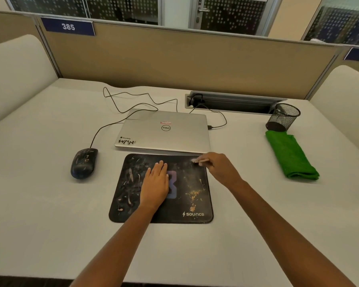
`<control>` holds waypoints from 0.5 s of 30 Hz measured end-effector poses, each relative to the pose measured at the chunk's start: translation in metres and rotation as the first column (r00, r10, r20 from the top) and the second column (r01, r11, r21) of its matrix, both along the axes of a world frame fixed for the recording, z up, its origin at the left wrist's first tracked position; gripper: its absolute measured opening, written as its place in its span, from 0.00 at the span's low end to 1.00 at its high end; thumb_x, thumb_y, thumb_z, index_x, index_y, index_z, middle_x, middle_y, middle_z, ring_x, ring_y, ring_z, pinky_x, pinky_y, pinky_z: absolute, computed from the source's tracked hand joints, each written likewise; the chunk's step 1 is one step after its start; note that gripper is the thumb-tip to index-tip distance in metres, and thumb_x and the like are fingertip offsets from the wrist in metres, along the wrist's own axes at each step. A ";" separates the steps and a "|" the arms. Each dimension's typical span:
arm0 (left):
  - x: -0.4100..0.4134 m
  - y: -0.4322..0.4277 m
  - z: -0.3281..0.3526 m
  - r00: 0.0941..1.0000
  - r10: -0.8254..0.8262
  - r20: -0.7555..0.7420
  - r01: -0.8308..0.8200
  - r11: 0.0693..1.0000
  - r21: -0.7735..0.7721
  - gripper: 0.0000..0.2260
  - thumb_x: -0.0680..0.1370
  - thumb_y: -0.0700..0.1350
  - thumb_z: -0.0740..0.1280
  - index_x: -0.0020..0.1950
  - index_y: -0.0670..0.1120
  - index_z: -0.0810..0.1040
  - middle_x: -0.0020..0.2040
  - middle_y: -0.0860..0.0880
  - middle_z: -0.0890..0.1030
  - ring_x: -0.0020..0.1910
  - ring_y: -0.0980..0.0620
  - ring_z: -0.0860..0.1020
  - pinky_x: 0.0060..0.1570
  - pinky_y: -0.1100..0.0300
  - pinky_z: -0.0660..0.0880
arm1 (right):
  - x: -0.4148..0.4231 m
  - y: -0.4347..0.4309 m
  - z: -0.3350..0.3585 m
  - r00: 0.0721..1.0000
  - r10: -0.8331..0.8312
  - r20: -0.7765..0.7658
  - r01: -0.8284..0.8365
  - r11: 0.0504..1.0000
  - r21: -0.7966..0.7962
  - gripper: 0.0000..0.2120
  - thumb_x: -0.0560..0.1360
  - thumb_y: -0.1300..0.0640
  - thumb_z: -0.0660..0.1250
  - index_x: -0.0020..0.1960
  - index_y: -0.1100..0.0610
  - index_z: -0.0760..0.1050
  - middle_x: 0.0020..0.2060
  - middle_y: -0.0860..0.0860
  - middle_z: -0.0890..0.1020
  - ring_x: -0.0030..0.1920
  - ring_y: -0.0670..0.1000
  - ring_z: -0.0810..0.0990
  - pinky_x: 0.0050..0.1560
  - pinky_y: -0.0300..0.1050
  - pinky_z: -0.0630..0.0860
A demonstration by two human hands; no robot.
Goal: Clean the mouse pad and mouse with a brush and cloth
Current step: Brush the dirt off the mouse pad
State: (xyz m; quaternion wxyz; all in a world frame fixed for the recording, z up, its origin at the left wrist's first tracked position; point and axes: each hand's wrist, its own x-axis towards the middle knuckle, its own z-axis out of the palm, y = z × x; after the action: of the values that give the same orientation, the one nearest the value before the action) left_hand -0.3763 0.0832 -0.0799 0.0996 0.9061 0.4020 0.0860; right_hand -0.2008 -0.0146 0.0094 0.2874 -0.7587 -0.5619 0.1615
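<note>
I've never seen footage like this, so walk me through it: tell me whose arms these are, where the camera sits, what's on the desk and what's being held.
There is no machine here. One camera, worn on a person's head, looks forward and down, so the two bare arms reaching in from the bottom are the wearer's own.

The left hand lies flat on a dark, stained mouse pad, seemingly steadying it. The right hand holds a small brush, its pale tip at the pad's far right corner.

On the light desk lie also a dirty wired mouse left of the pad, a closed silver laptop behind it, and, off to the right, a folded green cloth with a black mesh cup just beyond it. Nobody touches the cloth or mouse.
</note>
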 end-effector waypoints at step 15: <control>0.000 0.000 -0.006 1.000 -0.026 -0.011 0.027 0.999 0.047 0.21 0.82 0.43 0.51 0.75 0.41 0.56 0.77 0.44 0.56 0.77 0.46 0.54 0.75 0.52 0.49 | 0.007 -0.039 0.024 0.996 0.044 -0.074 -0.041 0.998 0.047 0.08 0.73 0.67 0.65 0.49 0.63 0.82 0.49 0.57 0.84 0.45 0.48 0.80 0.47 0.28 0.72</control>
State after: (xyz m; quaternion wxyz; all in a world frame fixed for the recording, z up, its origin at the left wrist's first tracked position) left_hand -0.3758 0.0836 -0.0854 0.0773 0.9139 0.3885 0.0893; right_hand -0.1943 -0.0535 0.0334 0.3220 -0.7332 -0.5702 0.1831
